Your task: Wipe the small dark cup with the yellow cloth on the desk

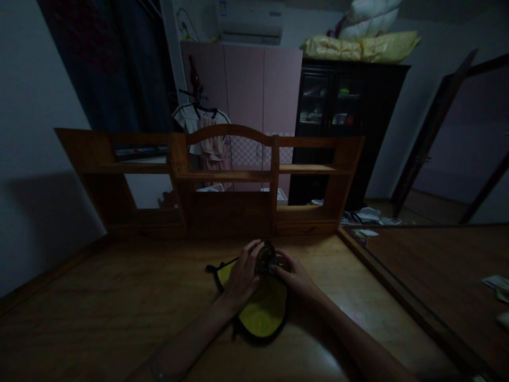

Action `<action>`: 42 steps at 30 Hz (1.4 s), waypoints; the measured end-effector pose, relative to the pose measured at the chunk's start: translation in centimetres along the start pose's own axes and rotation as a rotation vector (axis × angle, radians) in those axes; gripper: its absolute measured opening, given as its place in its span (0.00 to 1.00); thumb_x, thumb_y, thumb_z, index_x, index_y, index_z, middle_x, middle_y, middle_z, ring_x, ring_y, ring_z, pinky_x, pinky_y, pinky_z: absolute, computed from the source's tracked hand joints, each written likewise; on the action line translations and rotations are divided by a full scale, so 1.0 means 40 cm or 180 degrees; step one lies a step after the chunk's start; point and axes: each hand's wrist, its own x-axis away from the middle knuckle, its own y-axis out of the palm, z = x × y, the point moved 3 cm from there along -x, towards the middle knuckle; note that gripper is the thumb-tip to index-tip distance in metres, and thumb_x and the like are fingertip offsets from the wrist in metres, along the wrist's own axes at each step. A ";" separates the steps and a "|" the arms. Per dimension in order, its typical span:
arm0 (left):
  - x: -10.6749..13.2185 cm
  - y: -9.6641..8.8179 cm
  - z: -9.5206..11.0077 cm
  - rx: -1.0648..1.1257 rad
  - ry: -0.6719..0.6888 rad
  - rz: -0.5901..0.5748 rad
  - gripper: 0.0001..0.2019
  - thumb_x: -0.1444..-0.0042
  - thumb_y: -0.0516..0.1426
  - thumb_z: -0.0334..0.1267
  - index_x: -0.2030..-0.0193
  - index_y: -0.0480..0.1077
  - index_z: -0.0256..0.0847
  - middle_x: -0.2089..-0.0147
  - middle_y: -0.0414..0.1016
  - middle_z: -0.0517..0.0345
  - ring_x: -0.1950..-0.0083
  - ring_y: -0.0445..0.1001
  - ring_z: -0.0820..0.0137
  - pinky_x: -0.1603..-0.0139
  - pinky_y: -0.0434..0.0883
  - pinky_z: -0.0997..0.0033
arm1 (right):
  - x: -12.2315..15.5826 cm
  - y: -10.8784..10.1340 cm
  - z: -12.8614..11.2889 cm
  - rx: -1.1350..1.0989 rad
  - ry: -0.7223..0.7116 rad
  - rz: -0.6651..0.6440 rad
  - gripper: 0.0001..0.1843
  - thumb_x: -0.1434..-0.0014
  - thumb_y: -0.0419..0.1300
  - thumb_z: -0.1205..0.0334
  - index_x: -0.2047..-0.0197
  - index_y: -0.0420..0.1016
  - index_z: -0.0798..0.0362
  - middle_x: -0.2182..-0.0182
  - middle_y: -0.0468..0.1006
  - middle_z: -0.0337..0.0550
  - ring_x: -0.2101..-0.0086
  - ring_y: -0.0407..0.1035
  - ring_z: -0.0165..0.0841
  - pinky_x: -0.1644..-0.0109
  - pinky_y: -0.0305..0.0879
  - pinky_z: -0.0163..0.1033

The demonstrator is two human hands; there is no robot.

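Observation:
Both hands meet over a yellow cloth piece with black edging (264, 313), which lies on the wooden desktop (139, 297) and looks like a small pouch. Between the fingers is a small dark, rounded object (265, 257); the dim light hides its kind. My left hand (244, 278) curls around its left side, fingers bent over the top. From the right, my right hand (292, 270) pinches it with thumb and fingers. A black cord end or tab (210, 268) sticks out at the yellow piece's upper left. My left wrist and hand cover part of the cloth.
A wooden shelf unit (230, 175) stands along the desk's far edge. A raised wooden edge (377, 281) borders the right side. Beyond it are the floor (429, 254) with scattered items, a pink wardrobe (242, 90), a dark cabinet (371, 106) and a door.

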 end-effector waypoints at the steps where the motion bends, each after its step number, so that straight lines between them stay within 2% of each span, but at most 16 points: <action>1: 0.000 -0.001 0.001 0.0043 0.0040 -0.0026 0.32 0.39 0.53 0.41 0.30 0.46 0.44 0.31 0.49 0.46 0.31 0.53 0.56 0.33 0.58 0.53 | -0.001 0.000 0.003 -0.0006 -0.0016 0.0001 0.24 0.41 0.63 0.57 0.42 0.67 0.49 0.51 0.76 0.46 0.51 0.71 0.41 0.47 0.67 0.47; 4: 0.001 -0.004 0.003 0.0045 0.0113 -0.0032 0.31 0.38 0.51 0.42 0.30 0.45 0.44 0.30 0.47 0.46 0.31 0.52 0.56 0.33 0.57 0.52 | -0.006 0.001 0.013 0.0017 -0.0062 0.0061 0.23 0.41 0.62 0.56 0.43 0.67 0.48 0.50 0.76 0.46 0.51 0.71 0.40 0.47 0.67 0.46; 8: 0.001 -0.001 0.000 -0.0186 0.0238 -0.0113 0.32 0.39 0.51 0.35 0.30 0.44 0.43 0.30 0.47 0.46 0.30 0.52 0.57 0.33 0.58 0.52 | -0.008 0.003 0.014 0.0035 -0.0074 0.0105 0.22 0.41 0.62 0.56 0.44 0.68 0.49 0.52 0.76 0.46 0.52 0.71 0.40 0.48 0.68 0.46; 10: 0.001 0.005 -0.005 -0.0352 0.0359 -0.0122 0.33 0.41 0.51 0.31 0.30 0.44 0.43 0.30 0.49 0.46 0.30 0.52 0.58 0.33 0.59 0.52 | -0.007 0.004 0.009 0.0001 -0.0051 0.0087 0.21 0.41 0.62 0.57 0.45 0.68 0.49 0.53 0.76 0.46 0.53 0.72 0.40 0.49 0.68 0.45; 14: 0.001 0.017 -0.008 -0.0626 0.0719 0.0117 0.33 0.44 0.50 0.22 0.32 0.48 0.43 0.33 0.56 0.47 0.31 0.55 0.61 0.34 0.62 0.52 | -0.005 0.003 0.006 -0.0096 -0.0081 0.0051 0.19 0.41 0.61 0.60 0.46 0.69 0.50 0.55 0.77 0.45 0.54 0.72 0.39 0.50 0.68 0.43; 20: 0.004 0.027 0.018 -0.0959 0.1163 0.0086 0.29 0.41 0.50 0.22 0.34 0.52 0.41 0.34 0.60 0.47 0.30 0.54 0.61 0.34 0.64 0.53 | -0.012 0.001 0.021 -0.0160 -0.0167 0.0161 0.19 0.44 0.63 0.60 0.49 0.71 0.51 0.55 0.77 0.45 0.54 0.70 0.39 0.48 0.66 0.43; 24: 0.001 0.025 0.018 -0.0983 0.0995 0.0180 0.29 0.43 0.50 0.21 0.35 0.54 0.40 0.34 0.60 0.47 0.31 0.56 0.62 0.34 0.64 0.54 | -0.010 0.004 0.021 -0.0389 -0.0043 0.0151 0.22 0.44 0.64 0.58 0.46 0.70 0.51 0.57 0.78 0.46 0.57 0.72 0.40 0.52 0.68 0.43; 29: 0.001 0.023 0.001 -0.0829 0.0628 0.0178 0.35 0.48 0.50 0.19 0.34 0.51 0.41 0.33 0.58 0.48 0.32 0.58 0.62 0.34 0.63 0.54 | -0.005 -0.001 0.018 -0.0549 0.0194 0.0036 0.25 0.45 0.65 0.53 0.46 0.72 0.53 0.62 0.79 0.46 0.61 0.73 0.40 0.58 0.69 0.42; 32: 0.002 0.019 -0.009 -0.0651 0.0400 0.0138 0.34 0.48 0.54 0.24 0.34 0.50 0.40 0.33 0.57 0.47 0.33 0.58 0.60 0.35 0.63 0.54 | -0.006 -0.005 0.021 -0.0537 0.0275 0.0056 0.25 0.45 0.65 0.51 0.47 0.73 0.53 0.63 0.79 0.46 0.63 0.73 0.40 0.60 0.68 0.41; 37: 0.000 0.011 -0.016 -0.0408 0.0163 0.0190 0.35 0.46 0.61 0.38 0.34 0.50 0.41 0.34 0.58 0.45 0.33 0.59 0.59 0.36 0.64 0.55 | -0.006 -0.008 0.018 -0.0573 0.0326 0.0111 0.24 0.44 0.65 0.50 0.47 0.73 0.52 0.60 0.79 0.46 0.62 0.73 0.38 0.60 0.67 0.39; 42: -0.003 0.008 -0.016 -0.0316 0.0061 0.0348 0.36 0.47 0.63 0.42 0.35 0.50 0.42 0.36 0.59 0.44 0.35 0.62 0.56 0.38 0.65 0.52 | -0.002 -0.009 -0.002 -0.0505 0.0471 0.0172 0.25 0.47 0.67 0.51 0.48 0.74 0.51 0.61 0.80 0.45 0.63 0.73 0.38 0.61 0.66 0.37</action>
